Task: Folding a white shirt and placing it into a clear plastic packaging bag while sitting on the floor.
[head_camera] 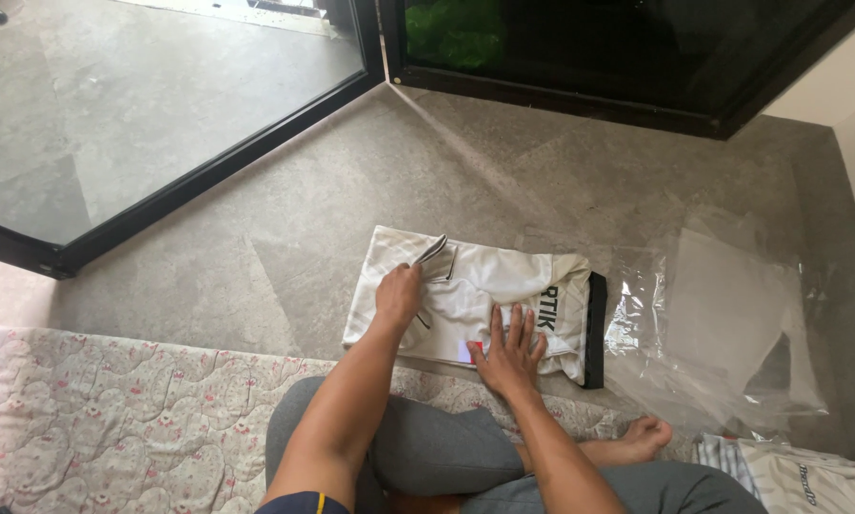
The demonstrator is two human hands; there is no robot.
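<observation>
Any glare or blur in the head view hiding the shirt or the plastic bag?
Head view: sharp overall, soft daylight; the folded white shirt and both hands, left hand and right hand, read clearly. Glare streaks the clear plastic bag, blurring its edges against the floor. The glass door mirrors the floor; wide-angle bending at the frame edges.

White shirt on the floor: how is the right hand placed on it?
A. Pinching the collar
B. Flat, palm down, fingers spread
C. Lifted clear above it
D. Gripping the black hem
B: the right hand lies flat with fingers spread on the folded white shirt, while the left hand is the one up at the collar.
</observation>
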